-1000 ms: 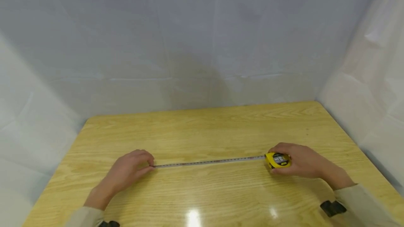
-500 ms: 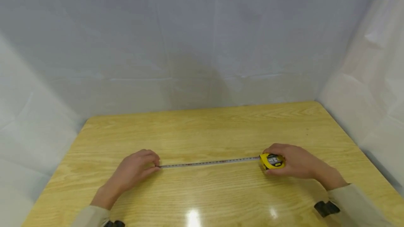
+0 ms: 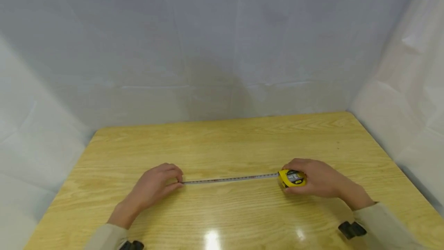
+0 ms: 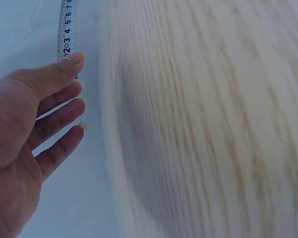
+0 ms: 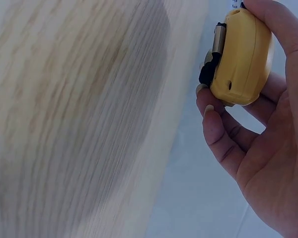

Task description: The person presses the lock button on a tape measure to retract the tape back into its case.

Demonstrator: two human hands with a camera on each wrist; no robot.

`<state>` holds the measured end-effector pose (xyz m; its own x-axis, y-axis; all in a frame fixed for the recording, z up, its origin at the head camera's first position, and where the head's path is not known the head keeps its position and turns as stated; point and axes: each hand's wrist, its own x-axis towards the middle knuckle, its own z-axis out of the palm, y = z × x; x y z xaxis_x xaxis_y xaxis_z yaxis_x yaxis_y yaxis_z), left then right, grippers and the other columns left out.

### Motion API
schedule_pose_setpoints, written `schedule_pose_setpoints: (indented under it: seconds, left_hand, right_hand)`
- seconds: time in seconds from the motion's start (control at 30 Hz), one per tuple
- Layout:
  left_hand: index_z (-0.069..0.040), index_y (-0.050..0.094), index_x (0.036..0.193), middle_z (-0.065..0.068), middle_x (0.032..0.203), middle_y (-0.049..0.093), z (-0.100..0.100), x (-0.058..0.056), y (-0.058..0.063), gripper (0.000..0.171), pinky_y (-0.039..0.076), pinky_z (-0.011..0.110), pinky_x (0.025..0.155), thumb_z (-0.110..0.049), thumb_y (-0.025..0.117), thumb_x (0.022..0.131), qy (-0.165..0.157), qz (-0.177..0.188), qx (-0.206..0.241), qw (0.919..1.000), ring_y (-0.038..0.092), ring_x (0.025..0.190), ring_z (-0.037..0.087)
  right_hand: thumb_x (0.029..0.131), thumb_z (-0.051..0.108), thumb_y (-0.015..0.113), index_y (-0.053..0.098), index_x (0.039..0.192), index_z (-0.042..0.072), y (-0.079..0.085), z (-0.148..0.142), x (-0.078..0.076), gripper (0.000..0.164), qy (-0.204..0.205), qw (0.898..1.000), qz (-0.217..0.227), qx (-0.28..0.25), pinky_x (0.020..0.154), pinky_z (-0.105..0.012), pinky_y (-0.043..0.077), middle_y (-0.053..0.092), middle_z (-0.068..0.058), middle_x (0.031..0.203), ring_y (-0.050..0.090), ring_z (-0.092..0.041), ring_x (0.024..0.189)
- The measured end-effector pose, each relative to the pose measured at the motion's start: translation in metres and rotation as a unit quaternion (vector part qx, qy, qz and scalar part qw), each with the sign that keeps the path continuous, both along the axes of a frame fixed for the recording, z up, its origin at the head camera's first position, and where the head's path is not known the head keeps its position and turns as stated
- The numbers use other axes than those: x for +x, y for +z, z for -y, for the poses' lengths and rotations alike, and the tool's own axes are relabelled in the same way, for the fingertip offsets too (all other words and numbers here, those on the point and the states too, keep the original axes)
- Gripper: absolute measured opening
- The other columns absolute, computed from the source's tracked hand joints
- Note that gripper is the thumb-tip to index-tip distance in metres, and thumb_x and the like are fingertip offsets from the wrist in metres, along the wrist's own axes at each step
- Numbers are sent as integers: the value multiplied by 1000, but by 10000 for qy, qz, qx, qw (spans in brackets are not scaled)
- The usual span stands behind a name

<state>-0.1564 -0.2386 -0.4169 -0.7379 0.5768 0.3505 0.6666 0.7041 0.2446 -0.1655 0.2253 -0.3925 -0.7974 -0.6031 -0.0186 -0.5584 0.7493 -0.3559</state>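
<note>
A yellow and black tape measure is gripped in my right hand, thumb on one side and fingers on the other. Its thin metal blade stretches leftward over the table to my left hand, which pinches the free end between thumb and fingertips. In the left wrist view the blade shows low printed numbers beside the thumb, and the remaining fingers are slightly bent. The right wrist view shows the yellow case edge-on with a metal clip, held above the wood.
The wooden table has light yellow grain and rounded back corners. White sheeting hangs behind it and along both sides. Dark bands with small devices sit on the wrists near the pale sleeves.
Both hands have drawn closer together, the left moving right and the right moving left. The exposed blade between them is shorter, and both grips stay the same.
</note>
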Motion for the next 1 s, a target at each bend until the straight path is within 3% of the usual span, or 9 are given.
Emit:
schedule_pose_setpoints:
  seconds: [0.4,0.63,1.0]
  left_hand:
    - [-21,66,83,-6,95,66,-11,-2,-2,11,53,32,74,-21,77,81,-197,43,187,9996,61,88,10]
    - [-20,67,82,-8,94,65,-24,-1,-3,11,53,30,75,-23,78,81,-344,-119,244,9990,61,87,9]
    - [-21,69,82,-11,90,65,-39,-1,-4,11,53,29,72,-26,79,80,-255,-272,128,9992,60,84,8]
  right_hand:
    - [81,62,64,62,122,21,-3,16,2,58,150,9997,-175,-3,73,-31,50,59,9,113,56,-6,92]
    - [82,64,62,62,123,19,-5,28,1,61,226,9993,-276,82,74,-31,50,59,9,114,57,-6,94]
    - [81,65,62,62,124,18,-4,46,0,63,277,9986,-437,128,75,-31,50,60,7,114,57,-6,93]
